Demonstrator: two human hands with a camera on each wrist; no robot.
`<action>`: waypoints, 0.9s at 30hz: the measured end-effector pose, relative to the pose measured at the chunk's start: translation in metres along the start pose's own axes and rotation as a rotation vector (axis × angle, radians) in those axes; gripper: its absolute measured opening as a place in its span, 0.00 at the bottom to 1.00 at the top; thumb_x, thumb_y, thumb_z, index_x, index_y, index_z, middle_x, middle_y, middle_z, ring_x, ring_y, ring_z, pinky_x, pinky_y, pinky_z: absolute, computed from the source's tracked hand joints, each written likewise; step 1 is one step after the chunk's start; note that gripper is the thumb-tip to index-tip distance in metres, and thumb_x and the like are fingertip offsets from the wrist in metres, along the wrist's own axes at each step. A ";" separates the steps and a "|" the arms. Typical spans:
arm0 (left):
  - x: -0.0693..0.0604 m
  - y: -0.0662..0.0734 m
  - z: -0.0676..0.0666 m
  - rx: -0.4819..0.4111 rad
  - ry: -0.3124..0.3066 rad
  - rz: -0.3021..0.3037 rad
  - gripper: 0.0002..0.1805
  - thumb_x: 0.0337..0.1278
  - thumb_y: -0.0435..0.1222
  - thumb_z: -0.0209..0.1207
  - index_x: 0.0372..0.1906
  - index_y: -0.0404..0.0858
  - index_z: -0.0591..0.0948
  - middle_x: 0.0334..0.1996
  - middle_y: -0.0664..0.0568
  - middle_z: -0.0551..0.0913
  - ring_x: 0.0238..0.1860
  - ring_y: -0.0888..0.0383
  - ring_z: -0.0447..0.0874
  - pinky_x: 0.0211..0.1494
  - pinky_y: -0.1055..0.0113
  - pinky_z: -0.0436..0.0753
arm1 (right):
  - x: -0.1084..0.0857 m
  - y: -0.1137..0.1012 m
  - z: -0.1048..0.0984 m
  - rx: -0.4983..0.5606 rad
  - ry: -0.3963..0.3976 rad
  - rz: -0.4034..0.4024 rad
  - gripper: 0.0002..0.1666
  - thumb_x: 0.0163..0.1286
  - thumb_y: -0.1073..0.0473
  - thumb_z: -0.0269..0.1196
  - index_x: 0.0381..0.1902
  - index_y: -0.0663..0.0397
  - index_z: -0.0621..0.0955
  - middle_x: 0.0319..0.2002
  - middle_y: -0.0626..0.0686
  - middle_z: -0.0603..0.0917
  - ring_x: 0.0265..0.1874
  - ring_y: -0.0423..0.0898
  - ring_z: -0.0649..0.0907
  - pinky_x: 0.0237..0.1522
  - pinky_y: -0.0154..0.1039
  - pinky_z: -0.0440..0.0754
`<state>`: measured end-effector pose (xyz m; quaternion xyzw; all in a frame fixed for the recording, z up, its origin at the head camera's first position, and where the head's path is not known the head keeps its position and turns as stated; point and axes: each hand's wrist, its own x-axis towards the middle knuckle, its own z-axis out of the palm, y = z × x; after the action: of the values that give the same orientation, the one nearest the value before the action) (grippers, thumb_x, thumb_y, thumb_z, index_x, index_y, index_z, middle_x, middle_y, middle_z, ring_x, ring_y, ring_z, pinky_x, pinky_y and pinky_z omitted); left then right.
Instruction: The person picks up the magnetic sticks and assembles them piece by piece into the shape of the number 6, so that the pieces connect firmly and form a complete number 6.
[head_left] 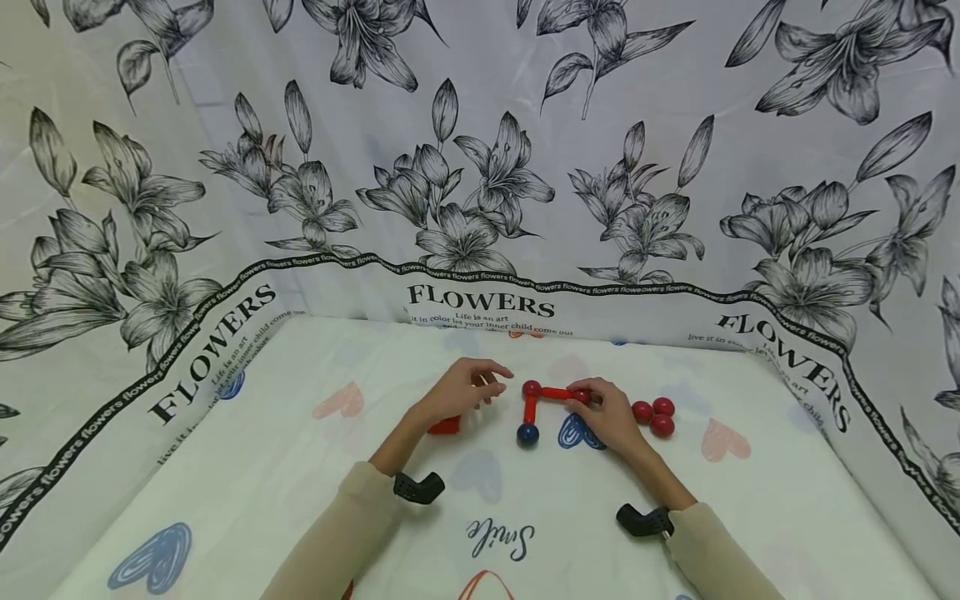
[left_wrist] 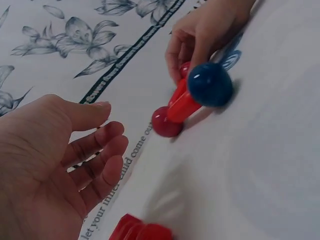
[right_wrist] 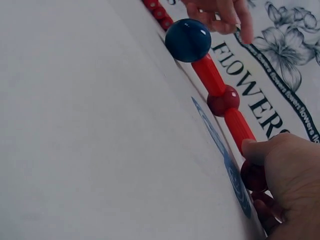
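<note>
An L-shaped piece of two red rods (head_left: 555, 393) and balls lies on the cloth in the head view. A blue ball (head_left: 528, 434) caps its near end, and a red ball (head_left: 531, 389) forms the corner. My right hand (head_left: 613, 419) pinches the red ball (right_wrist: 253, 175) at its right end between thumb and fingers. To the left of the corner, my left hand (head_left: 459, 393) hovers with loosely bent fingers and nothing in them. Below that hand several red rods (left_wrist: 140, 230) lie side by side, partly hidden by it in the head view.
Three loose red balls (head_left: 662, 426) sit together to the right of my right hand. A white cloth (head_left: 247, 492) with printed hearts covers the table. Flower-printed curtains (head_left: 480, 200) stand around its back and sides.
</note>
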<state>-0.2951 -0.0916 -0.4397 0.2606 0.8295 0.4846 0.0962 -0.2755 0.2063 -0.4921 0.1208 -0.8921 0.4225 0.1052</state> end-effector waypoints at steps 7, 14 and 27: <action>-0.015 -0.027 -0.037 0.028 0.164 -0.044 0.14 0.55 0.38 0.64 0.48 0.42 0.84 0.32 0.53 0.83 0.36 0.53 0.80 0.36 0.63 0.79 | -0.002 -0.001 0.000 -0.030 0.003 0.009 0.15 0.61 0.53 0.67 0.47 0.40 0.82 0.44 0.49 0.82 0.44 0.48 0.78 0.51 0.47 0.78; -0.022 -0.048 -0.050 0.012 0.135 -0.086 0.12 0.54 0.35 0.64 0.45 0.41 0.85 0.37 0.50 0.85 0.39 0.54 0.79 0.40 0.62 0.77 | -0.002 -0.002 -0.003 -0.029 0.014 0.013 0.15 0.61 0.52 0.67 0.47 0.40 0.82 0.43 0.49 0.82 0.44 0.48 0.77 0.50 0.47 0.78; -0.024 -0.063 -0.050 0.076 0.073 -0.117 0.06 0.55 0.38 0.64 0.38 0.46 0.85 0.35 0.54 0.85 0.38 0.57 0.81 0.47 0.64 0.77 | 0.001 0.001 0.002 -0.035 0.009 -0.004 0.15 0.61 0.52 0.67 0.47 0.40 0.82 0.41 0.48 0.82 0.43 0.46 0.76 0.50 0.46 0.78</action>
<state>-0.3163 -0.1668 -0.4698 0.1972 0.8641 0.4553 0.0839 -0.2771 0.2050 -0.4943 0.1189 -0.8987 0.4070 0.1120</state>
